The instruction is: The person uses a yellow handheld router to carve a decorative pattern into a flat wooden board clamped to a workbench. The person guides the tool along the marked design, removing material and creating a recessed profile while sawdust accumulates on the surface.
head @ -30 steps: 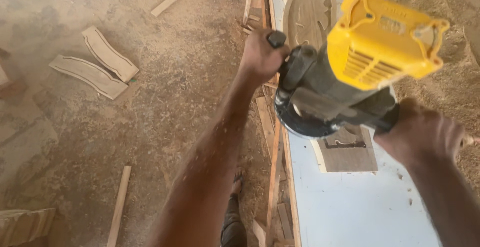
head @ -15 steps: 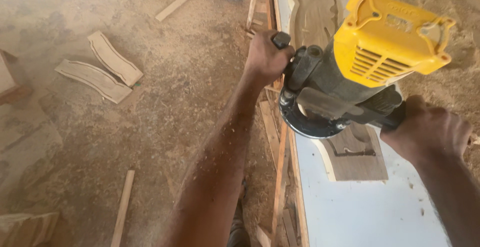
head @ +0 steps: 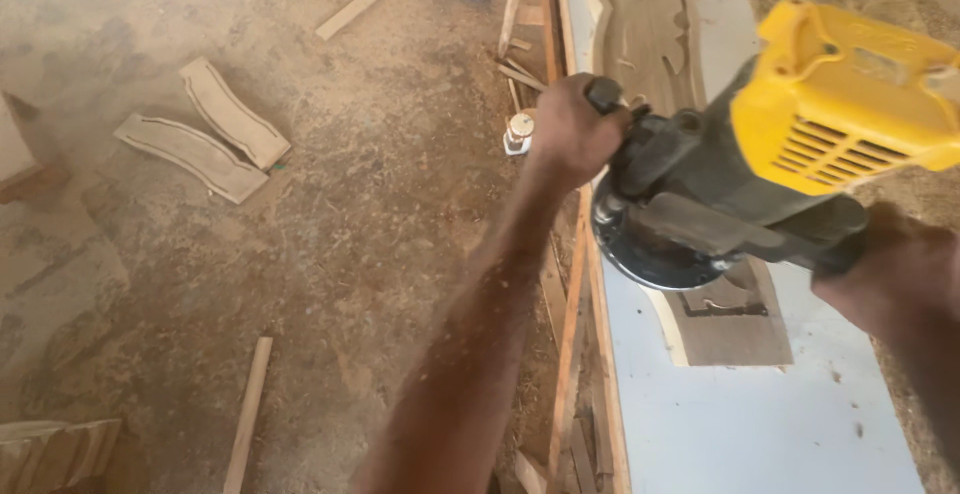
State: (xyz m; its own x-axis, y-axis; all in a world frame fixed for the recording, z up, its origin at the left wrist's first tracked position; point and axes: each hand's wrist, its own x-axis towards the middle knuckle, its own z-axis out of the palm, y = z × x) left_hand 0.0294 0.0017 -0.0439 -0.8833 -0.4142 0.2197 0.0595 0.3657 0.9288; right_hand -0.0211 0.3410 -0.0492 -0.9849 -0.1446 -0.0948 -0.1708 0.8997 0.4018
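Your left hand (head: 568,134) and right hand (head: 885,274), each clamped on a side handle, hold the router (head: 740,184) over the carved wooden panel (head: 735,319), whose long axis follows the bench (head: 760,424) left edge.

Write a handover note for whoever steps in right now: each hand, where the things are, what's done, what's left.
Left hand: gripping the left side handle of the yellow-topped black power router.
Right hand: gripping its right handle.
The router's round base sits on the long carved brown wooden panel lying on the pale blue-white workbench.
Done: recessed shapes show cut at both the panel's ends.
Left: the stretch under the router is hidden; cannot tell.
Two curved wooden pieces lie on the sawdust floor.
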